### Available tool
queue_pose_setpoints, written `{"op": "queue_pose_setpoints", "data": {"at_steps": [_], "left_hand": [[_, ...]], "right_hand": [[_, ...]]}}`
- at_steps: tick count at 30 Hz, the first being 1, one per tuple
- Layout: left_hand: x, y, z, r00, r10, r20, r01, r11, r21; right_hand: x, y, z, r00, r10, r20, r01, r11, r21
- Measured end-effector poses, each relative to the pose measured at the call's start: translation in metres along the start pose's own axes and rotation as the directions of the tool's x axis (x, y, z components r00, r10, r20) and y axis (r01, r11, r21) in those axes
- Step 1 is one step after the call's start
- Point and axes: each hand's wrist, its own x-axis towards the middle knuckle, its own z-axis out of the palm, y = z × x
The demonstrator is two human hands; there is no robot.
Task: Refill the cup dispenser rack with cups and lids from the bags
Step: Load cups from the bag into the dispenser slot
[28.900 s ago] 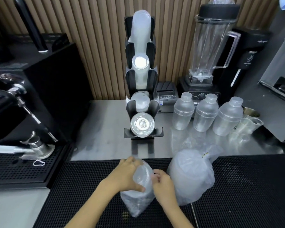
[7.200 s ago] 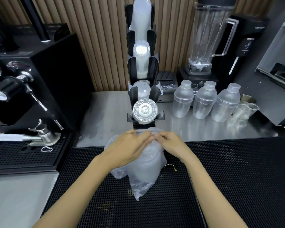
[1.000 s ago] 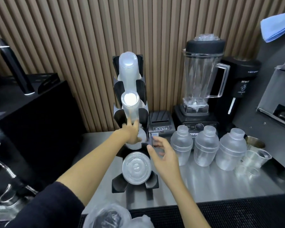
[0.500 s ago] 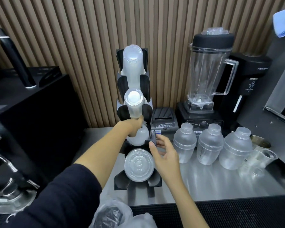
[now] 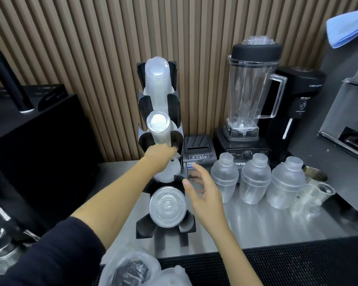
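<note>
**A:** Starting closest to us: the bags [image 5: 145,271] sit slumped at the bottom edge on the black mat [image 5: 298,263], and nobody's touching them now. A few seconds back we had both hands busy on a bag there, so that bit looks done.

**B:** Yep, now we're up at the dispenser rack [image 5: 163,226]. Our right hand [image 5: 203,190] floats beside the rack with fingers spread, gripping nothing. It was almost on the rack's side half a second ago, so we've backed off a touch.

**A:** The flat lids [image 5: 167,207] fill the bottom slot. Above that, our left hand [image 5: 160,156] is curled over the domed lids [image 5: 167,171] in the third slot, pushing them in, we reckon. Can't tell how tight the grip is, since the fingers hide behind the stack.

**B:** Further up, both cup stacks [image 5: 158,87] look loaded. So refill's nearly wrapped, we'd guess.
</note>
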Motion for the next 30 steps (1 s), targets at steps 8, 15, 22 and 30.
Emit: {"op": "queue_pose_setpoints", "data": {"at_steps": [8,15,22,30], "left_hand": [[0.016,0.008,0.002,0.996,-0.009,0.086,0.0,0.994,0.105],[-0.001,0.011,-0.006,0.995,0.002,0.104,-0.013,0.995,0.102],[-0.131,0.028,-0.03,0.907,-0.239,-0.346,0.035,0.863,-0.504],[-0.258,0.102,0.036,0.987,0.005,0.161,0.095,0.79,-0.606]], "right_hand": [[0.005,-0.003,0.011,0.992,-0.116,0.042,0.119,0.989,-0.086],[-0.003,-0.012,0.0,0.989,-0.092,0.114,0.106,0.987,-0.125],[-0.081,0.006,-0.035,0.987,0.103,0.121,-0.089,0.99,-0.109],[-0.152,0.027,-0.02,0.923,0.295,0.246,-0.282,0.955,-0.089]]}}
